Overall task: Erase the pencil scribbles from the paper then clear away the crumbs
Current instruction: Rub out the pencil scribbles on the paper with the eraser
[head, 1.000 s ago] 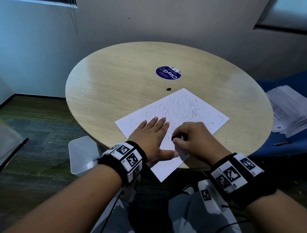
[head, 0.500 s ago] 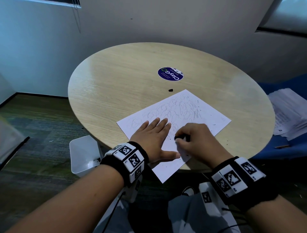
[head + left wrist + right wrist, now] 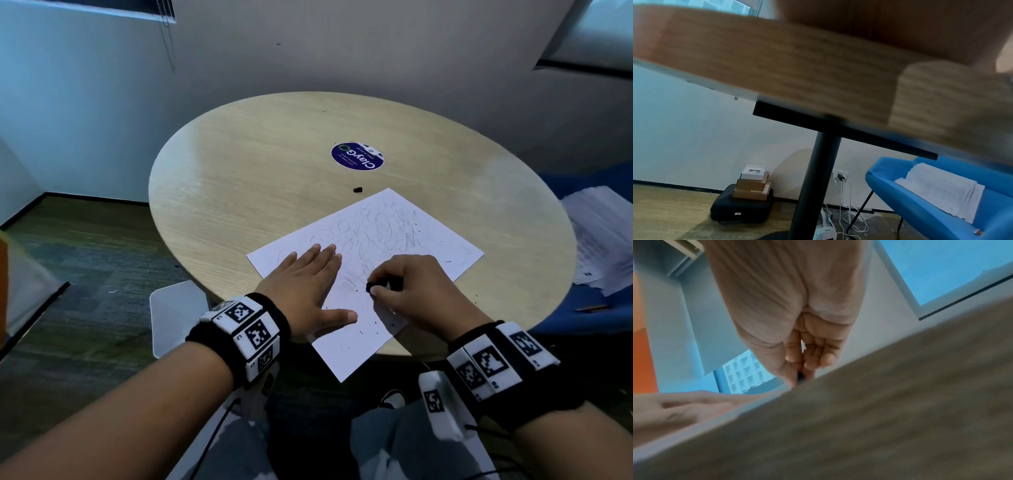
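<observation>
The white paper point(image 3: 407, 246) with gray pencil scribbles point(image 3: 380, 229) lies in the lower middle of the head view, on the round wooden counter point(image 3: 260, 192), and its near corner hangs over the edge. The right hand point(image 3: 411, 291) pinches a small black eraser point(image 3: 371, 287) with bent fingers and presses it on the paper. The left hand point(image 3: 305, 291) lies flat on the paper's left part with straight fingers, and little dark crumbs point(image 3: 376, 323) lie between and below the hands.

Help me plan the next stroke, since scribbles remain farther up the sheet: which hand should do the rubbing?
The right hand: it already pinches the small black eraser on the white scribbled paper. The left hand lies flat, pinning the sheet.
</observation>
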The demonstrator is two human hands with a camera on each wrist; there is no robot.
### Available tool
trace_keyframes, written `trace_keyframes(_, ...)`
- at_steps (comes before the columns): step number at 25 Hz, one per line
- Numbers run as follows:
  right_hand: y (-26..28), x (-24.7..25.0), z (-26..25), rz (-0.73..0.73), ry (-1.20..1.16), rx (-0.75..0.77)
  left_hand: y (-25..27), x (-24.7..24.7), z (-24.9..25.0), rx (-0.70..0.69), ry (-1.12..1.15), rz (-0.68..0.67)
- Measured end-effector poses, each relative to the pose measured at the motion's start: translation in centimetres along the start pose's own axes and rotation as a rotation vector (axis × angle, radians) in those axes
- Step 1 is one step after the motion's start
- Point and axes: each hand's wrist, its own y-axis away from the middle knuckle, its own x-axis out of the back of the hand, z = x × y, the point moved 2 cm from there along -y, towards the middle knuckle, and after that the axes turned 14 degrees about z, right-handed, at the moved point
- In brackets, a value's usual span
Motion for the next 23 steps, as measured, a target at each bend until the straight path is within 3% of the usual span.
trace_keyframes(3, -0.2, -0.2, -1.0, 0.013, 0.048, -0.007, 0.5, -0.3, -0.2, 0.011, -0.035, 0.007)
trace_keyframes(7, 0.9, -1.9, -3.7, -0.061, 0.091, 0.135, 0.7, -0.2, 0.0, 0.01, -0.054, 0.042)
trace_keyframes(11, -0.5, -0.8, -2.1, 0.048, 0.105, 0.026, 0.7, -0.3, 0.0, 0.017, -0.04, 0.043)
trace_keyframes(15, 1.2, -1.8, -3.9, -0.061, 0.079, 0.143, 0.6, -0.4, -0.1, 0.012, -0.042, 0.055)
trace_keyframes(19, -0.2, -0.9, -2.2, 0.05, 0.089, 0.022, 0.7, -0.5, -0.1, 0.014, -0.042, 0.042)
trace_keyframes(23, 1.0, -1.8, -3.7, -0.029, 0.08, 0.108, 0.7, -0.4, -0.1, 0.016, -0.043, 0.051)
